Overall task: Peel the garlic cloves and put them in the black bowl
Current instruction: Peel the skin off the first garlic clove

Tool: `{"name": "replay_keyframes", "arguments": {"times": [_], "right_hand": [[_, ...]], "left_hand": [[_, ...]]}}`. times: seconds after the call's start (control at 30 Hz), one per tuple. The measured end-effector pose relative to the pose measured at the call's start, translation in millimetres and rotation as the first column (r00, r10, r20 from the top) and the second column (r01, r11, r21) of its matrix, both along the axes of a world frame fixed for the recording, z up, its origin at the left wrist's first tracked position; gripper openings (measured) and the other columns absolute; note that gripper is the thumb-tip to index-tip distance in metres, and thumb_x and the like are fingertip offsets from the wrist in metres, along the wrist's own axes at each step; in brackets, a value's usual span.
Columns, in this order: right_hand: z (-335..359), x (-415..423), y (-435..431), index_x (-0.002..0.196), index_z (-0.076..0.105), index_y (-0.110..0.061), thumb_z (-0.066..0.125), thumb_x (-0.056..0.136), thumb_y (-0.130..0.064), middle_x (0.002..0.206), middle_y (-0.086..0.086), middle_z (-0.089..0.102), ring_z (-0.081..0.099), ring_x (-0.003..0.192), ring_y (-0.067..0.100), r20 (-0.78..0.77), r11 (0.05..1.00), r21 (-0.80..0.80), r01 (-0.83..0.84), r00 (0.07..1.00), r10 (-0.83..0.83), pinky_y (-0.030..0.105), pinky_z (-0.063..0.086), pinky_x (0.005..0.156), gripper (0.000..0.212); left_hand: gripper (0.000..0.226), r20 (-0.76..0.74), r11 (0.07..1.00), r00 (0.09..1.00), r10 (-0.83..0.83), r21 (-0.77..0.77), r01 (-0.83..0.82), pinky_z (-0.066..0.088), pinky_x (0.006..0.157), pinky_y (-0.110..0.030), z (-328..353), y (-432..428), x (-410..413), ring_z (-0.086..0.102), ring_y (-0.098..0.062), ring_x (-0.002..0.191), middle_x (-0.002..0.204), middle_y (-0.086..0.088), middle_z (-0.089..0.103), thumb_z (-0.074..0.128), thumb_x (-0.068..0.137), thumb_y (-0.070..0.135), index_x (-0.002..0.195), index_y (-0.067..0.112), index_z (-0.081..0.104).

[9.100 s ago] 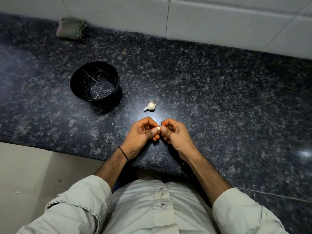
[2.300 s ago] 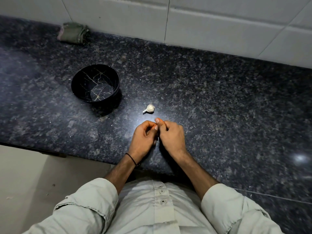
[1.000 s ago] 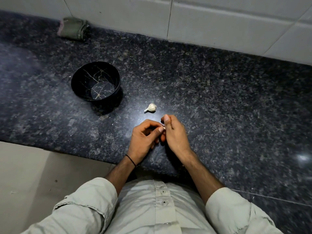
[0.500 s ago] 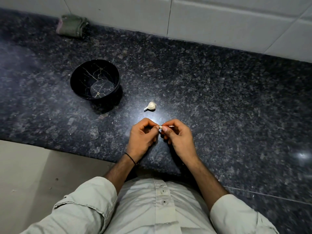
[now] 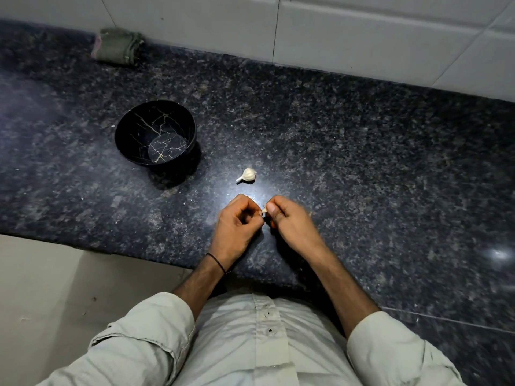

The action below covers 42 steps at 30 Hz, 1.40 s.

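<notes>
A small pale garlic clove [image 5: 264,210] is pinched between the fingertips of both hands, and only a sliver of it shows. The left hand [image 5: 239,221] is curled, its thumb and fingertips closed on the clove's left side. The right hand [image 5: 289,224] is curled too, its thumb and forefinger clamped on the right side; this hand is slightly blurred. Both hands are held over the dark speckled counter [image 5: 362,162], just inside its front edge, which runs on past 9 o'clock with pale floor [image 5: 41,288] below it. A thin dark band [image 5: 217,263] is worn on the left wrist.

Taking the hands as centre, a loose garlic piece [image 5: 247,175], still in its skin, is seen lying at 12 o'clock, near the knuckles but apart from them. The black bowl [image 5: 133,126], veined with gold lines, stands upright at 10 o'clock, well apart from the hands; no clove is seen in it. Bare counter lies between the bowl and the left hand, crossed only by a few pale flecks. From 1 to 4 o'clock a wide stretch of bare counter is left. The back edge is met by a white tiled wall [image 5: 362,32], and a folded green cloth [image 5: 117,45] is tucked against it at 11 o'clock.
</notes>
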State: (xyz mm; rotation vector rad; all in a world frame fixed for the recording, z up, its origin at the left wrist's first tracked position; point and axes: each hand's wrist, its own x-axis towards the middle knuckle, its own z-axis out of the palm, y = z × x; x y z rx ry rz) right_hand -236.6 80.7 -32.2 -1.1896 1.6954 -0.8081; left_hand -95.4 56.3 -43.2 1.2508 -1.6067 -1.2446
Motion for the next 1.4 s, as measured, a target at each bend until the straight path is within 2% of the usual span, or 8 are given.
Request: {"name": "replay_keyframes", "arguments": {"times": [0.1, 0.23, 0.47, 0.63, 0.83, 1.0, 1.13, 1.4], "right_hand": [[2, 1, -2, 0.078, 0.054, -0.015, 0.048, 0.103, -0.027, 0.072, -0.003, 0.059, 0.052, 0.068, 0.014, -0.101, 1.000, 0.015, -0.014, 0.995, 0.016, 0.034, 0.043, 0.064, 0.028], [0, 3, 0, 0.076, 0.054, -0.015, 0.046, 0.103, -0.027, 0.068, -0.004, 0.057, 0.051, 0.066, 0.014, -0.095, 1.000, 0.013, 0.027, 0.995, -0.025, 0.035, 0.043, 0.064, 0.031], [1, 5, 0, 0.071, 0.057, -0.018, 0.045, 0.105, -0.029, 0.060, -0.004, 0.056, 0.050, 0.054, 0.010, 0.069, 0.988, 0.004, 0.153, 0.986, -0.153, 0.030, 0.043, 0.054, 0.038], [-1, 4, -1, 0.069, 0.056, -0.023, 0.044, 0.105, -0.035, 0.057, -0.004, 0.054, 0.049, 0.053, 0.011, 0.159, 0.979, 0.031, 0.200, 0.966, -0.202, 0.026, 0.041, 0.049, 0.039], [5, 3, -4, 0.073, 0.057, -0.015, 0.044, 0.105, -0.037, 0.054, 0.000, 0.054, 0.046, 0.043, 0.011, 0.206, 0.975, 0.061, 0.215, 0.953, -0.223, 0.020, 0.035, 0.040, 0.041], [6, 5, -4, 0.068, 0.057, -0.017, 0.046, 0.104, -0.039, 0.052, 0.001, 0.054, 0.045, 0.040, 0.011, 0.221, 0.975, 0.058, 0.213, 0.950, -0.221, 0.021, 0.033, 0.038, 0.044], [3, 5, -2, 0.069, 0.058, -0.015, 0.045, 0.104, -0.039, 0.052, 0.001, 0.055, 0.047, 0.043, 0.012, 0.226, 0.978, 0.010, 0.207, 0.953, -0.204, 0.025, 0.038, 0.043, 0.045], [-4, 6, -1, 0.066, 0.057, -0.019, 0.047, 0.103, -0.045, 0.053, 0.002, 0.056, 0.049, 0.046, 0.013, 0.213, 0.980, -0.033, 0.198, 0.959, -0.187, 0.024, 0.038, 0.046, 0.046]], "left_hand": [[0.011, -0.004, 1.000, 1.000, 0.006, 0.021, -0.006, 0.039, 0.061, -0.017, -1, -1, 1, 0.048, -0.005, 0.065, 0.075, -0.004, 0.059, 0.065, 0.079, 0.016, 0.076, 0.006, 0.062], [0.019, 0.004, 0.999, 1.000, 0.001, 0.033, -0.001, 0.039, 0.064, -0.020, 0, -1, 0, 0.048, -0.008, 0.068, 0.076, -0.004, 0.059, 0.064, 0.079, 0.029, 0.076, 0.010, 0.061], [0.012, 0.105, 1.000, 0.994, -0.027, 0.003, 0.027, 0.038, 0.064, -0.019, 0, -4, -1, 0.047, -0.007, 0.069, 0.076, 0.000, 0.056, 0.062, 0.088, 0.002, 0.078, 0.008, 0.058], [0.012, 0.117, 0.998, 0.991, -0.058, -0.012, 0.060, 0.035, 0.063, -0.019, -3, -5, -2, 0.044, -0.006, 0.067, 0.074, 0.004, 0.051, 0.055, 0.084, 0.016, 0.073, 0.011, 0.054], [0.030, 0.065, 0.999, 0.997, -0.049, 0.005, 0.049, 0.043, 0.071, -0.032, -9, -5, -2, 0.054, -0.025, 0.076, 0.082, -0.010, 0.056, 0.057, 0.095, 0.021, 0.073, 0.000, 0.056], [0.009, 0.005, 1.000, 1.000, -0.012, 0.015, 0.012, 0.043, 0.065, -0.028, -7, -3, -4, 0.051, -0.020, 0.068, 0.091, -0.003, 0.059, 0.070, 0.086, 0.004, 0.083, 0.010, 0.064], [0.013, -0.119, 0.995, 0.993, -0.010, 0.095, 0.021, 0.050, 0.069, -0.034, -7, -1, -6, 0.062, -0.022, 0.078, 0.099, -0.005, 0.068, 0.066, 0.090, 0.018, 0.102, 0.019, 0.068], [0.013, -0.295, 0.971, 0.951, 0.090, 0.240, -0.018, 0.042, 0.044, -0.024, 4, 1, -11, 0.049, -0.017, 0.053, 0.080, -0.022, 0.065, 0.062, 0.096, 0.004, 0.107, -0.002, 0.066]]}}
